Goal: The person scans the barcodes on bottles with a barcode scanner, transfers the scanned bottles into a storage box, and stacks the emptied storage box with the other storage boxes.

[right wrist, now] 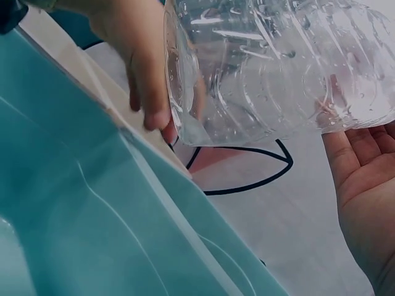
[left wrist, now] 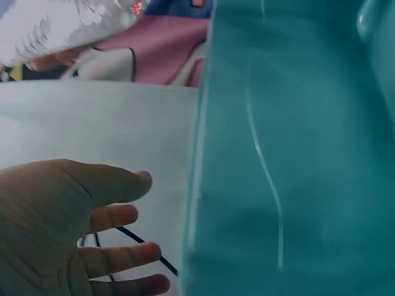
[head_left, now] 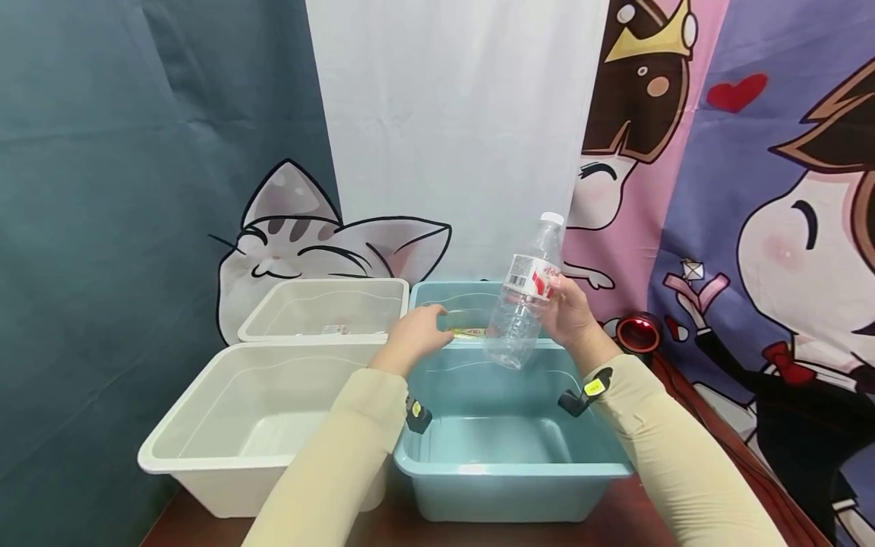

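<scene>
My right hand [head_left: 569, 310] grips a clear plastic bottle [head_left: 517, 323] with a white cap and a red-and-white label, tilted above the blue bins. Beads of moisture show on the bottle [right wrist: 271, 68] in the right wrist view. To its left, my left hand [head_left: 418, 334] hovers over the bins' shared edges with fingers apart and nothing in them. In the left wrist view that hand [left wrist: 74, 228] has its thumb and fingers extended beside a blue bin wall. Below both hands stands the front blue bin [head_left: 516, 469].
A front white bin [head_left: 225, 462] stands at the left. Behind are a smaller white bin [head_left: 321, 285] holding a small labelled item, and a back blue bin [head_left: 451, 289] with a yellow-green packet [head_left: 468, 333] inside. A round red-and-black object [head_left: 639, 333] sits at the right. Printed curtains hang behind.
</scene>
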`<state>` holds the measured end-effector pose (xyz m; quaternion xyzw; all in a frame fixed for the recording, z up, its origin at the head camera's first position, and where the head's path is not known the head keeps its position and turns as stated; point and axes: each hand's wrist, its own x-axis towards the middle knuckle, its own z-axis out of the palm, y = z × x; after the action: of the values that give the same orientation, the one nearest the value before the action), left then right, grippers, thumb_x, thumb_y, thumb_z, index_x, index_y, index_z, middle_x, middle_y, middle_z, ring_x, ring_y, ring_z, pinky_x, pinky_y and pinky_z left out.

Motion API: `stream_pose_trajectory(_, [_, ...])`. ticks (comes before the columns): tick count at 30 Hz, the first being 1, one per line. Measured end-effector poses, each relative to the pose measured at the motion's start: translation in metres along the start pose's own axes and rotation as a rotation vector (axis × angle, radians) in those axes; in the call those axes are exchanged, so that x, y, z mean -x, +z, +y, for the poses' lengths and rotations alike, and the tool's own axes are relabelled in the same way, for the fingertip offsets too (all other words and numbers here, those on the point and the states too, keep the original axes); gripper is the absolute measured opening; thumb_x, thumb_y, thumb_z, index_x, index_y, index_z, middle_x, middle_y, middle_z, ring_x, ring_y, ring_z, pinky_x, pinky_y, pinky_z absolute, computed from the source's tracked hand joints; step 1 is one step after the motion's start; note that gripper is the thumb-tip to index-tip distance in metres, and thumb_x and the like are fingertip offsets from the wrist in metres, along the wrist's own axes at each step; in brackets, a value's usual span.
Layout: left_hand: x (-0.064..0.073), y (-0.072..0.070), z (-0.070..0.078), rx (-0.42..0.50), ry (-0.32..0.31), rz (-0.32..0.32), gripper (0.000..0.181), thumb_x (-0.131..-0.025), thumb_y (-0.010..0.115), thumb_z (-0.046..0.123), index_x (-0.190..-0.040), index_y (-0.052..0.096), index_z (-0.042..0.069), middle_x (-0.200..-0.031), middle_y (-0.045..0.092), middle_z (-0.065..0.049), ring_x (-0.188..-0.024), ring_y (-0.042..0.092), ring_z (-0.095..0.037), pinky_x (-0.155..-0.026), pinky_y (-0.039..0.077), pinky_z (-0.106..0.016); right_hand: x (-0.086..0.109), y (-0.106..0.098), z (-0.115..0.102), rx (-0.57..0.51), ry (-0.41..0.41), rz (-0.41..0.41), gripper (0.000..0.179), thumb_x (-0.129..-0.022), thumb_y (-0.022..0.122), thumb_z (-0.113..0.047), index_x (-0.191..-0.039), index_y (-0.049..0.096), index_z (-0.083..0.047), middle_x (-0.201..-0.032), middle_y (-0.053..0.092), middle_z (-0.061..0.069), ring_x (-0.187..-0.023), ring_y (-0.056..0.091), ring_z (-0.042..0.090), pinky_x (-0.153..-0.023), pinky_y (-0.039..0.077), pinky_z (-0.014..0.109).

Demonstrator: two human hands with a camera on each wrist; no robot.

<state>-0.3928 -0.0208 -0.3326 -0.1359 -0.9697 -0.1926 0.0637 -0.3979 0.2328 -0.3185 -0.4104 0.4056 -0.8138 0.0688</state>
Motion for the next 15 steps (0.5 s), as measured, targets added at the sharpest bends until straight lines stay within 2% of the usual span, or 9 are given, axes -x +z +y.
stream_pose_trajectory(3, [-0.005, 0.006, -0.001, -0.053, 0.027, -0.047, 0.040, -0.079, 0.066, 0.032, -0.116, 0.061, 0.017, -0.114, 0.061, -0.001, -0.105, 0.056, -0.021, -0.086, 0.044, -0.043, 0.000, 0.000, -0.002, 0.019, 0.009, 0.006, 0.037, -0.084, 0.037, -0.014, -0.119, 0.048, -0.006, -0.105, 0.061, 0.009, -0.095, 0.058, 0.023, -0.085, 0.045, 0.040])
stream_pose_trajectory(8, [-0.005, 0.008, 0.002, -0.154, 0.129, -0.085, 0.026, -0.077, 0.069, 0.024, -0.101, 0.069, 0.016, -0.102, 0.065, 0.000, -0.097, 0.059, -0.020, -0.085, 0.046, -0.039, -0.002, -0.003, -0.004, 0.005, 0.001, 0.049, 0.034, -0.085, 0.043, -0.017, -0.116, 0.051, -0.006, -0.103, 0.062, 0.009, -0.092, 0.059, 0.023, -0.082, 0.047, 0.038])
stream_pose_trajectory(12, [-0.004, 0.011, 0.004, -0.187, 0.142, -0.077, 0.019, -0.079, 0.066, 0.015, -0.097, 0.070, 0.014, -0.098, 0.065, 0.000, -0.094, 0.059, -0.018, -0.085, 0.046, -0.036, -0.002, -0.005, -0.007, -0.015, -0.007, 0.072, 0.031, -0.084, 0.047, -0.017, -0.112, 0.054, -0.006, -0.101, 0.063, 0.010, -0.090, 0.060, 0.023, -0.079, 0.048, 0.037])
stream_pose_trajectory(15, [-0.004, 0.016, 0.004, -0.226, 0.148, -0.038, 0.014, -0.081, 0.064, 0.011, -0.093, 0.070, 0.016, -0.096, 0.065, 0.000, -0.091, 0.059, -0.018, -0.081, 0.048, -0.036, -0.001, -0.006, -0.009, -0.018, 0.004, 0.066, 0.032, -0.084, 0.049, -0.018, -0.112, 0.055, -0.005, -0.102, 0.064, 0.010, -0.091, 0.060, 0.024, -0.078, 0.048, 0.038])
